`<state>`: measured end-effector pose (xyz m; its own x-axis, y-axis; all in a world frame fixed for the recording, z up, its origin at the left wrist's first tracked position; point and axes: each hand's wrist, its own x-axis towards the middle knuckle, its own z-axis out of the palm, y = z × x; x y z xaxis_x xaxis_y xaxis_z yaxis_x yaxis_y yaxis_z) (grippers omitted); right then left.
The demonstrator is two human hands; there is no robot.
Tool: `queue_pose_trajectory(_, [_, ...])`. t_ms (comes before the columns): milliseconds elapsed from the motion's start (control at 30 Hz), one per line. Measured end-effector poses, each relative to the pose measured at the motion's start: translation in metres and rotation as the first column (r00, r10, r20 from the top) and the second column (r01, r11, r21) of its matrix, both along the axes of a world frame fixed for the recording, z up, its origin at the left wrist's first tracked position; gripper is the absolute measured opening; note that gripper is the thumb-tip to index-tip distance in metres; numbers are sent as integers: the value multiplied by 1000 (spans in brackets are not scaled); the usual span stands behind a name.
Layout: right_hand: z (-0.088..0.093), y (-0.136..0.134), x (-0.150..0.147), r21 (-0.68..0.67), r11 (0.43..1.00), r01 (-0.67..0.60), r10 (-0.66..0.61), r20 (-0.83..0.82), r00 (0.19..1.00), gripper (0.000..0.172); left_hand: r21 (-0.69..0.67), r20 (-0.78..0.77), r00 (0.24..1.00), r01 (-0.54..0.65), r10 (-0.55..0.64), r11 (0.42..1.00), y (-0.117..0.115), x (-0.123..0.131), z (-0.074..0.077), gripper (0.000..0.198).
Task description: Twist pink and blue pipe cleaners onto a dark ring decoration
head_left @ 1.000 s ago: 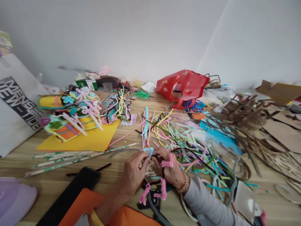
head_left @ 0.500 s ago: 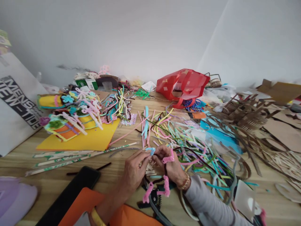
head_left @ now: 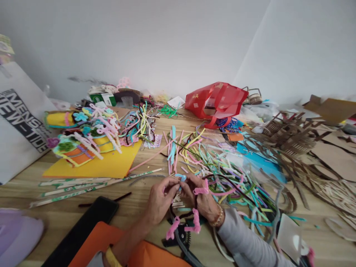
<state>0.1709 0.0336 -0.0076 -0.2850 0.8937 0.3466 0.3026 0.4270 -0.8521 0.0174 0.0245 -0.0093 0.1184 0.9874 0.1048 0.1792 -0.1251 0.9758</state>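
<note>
Above the middle of the table, my left hand (head_left: 159,200) and my right hand (head_left: 205,202) meet fingertip to fingertip. Both are closed in a pinch on a small light-blue fuzzy pipe cleaner (head_left: 183,178), which looks bent or coiled. A dark brown pipe cleaner (head_left: 189,214) with bent pink fuzzy pieces (head_left: 196,221) on it hangs in a curve beneath my right hand; where it is held is hidden. Short pale cut pieces (head_left: 178,205) lie below my fingers. A black tool (head_left: 182,234) rests under the hanging pink pieces, partly covered.
Loose coloured pipe cleaners (head_left: 236,185) spread to the right. Finished fuzzy flower pieces (head_left: 91,139) lie on yellow sheets (head_left: 111,165) at left. A black phone-like slab (head_left: 83,230) and orange sheet (head_left: 155,256) are near. Behind stand a red bag (head_left: 214,98) and brown woven baskets (head_left: 294,133).
My fingertips have shifted slightly right, still pinching the light-blue piece. The pink pieces below have swung a little.
</note>
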Motion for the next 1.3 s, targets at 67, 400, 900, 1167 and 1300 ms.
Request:
queue_pose_trajectory(67, [1, 1, 0, -16, 1000, 18, -18, -2, 1000, 14, -101, 97, 995, -9, 19, 995, 2, -1, 3, 15])
queue_pose_trajectory(400, [0, 0, 2, 12, 1000, 4, -4, -9, 1000, 10, -316, 396, 896, 337, -200, 887, 8, -11, -5, 33])
queue_pose_trajectory(900, [3, 0, 3, 49, 999, -5, 5, 4, 1000, 12, -304, 535, 830, 365, -159, 880, 5, -11, -6, 15])
queue_pose_trajectory(1167, [3, -1, 1, 13, 999, 33, -33, -10, 999, 17, -72, 78, 995, 75, -69, 995, 0, -3, 7, 12])
queue_pose_trajectory(1300, [4, -1, -2, -16, 1000, 12, -12, -17, 1000, 19, 355, -354, 930, 34, 101, 934, -7, -2, 1, 16])
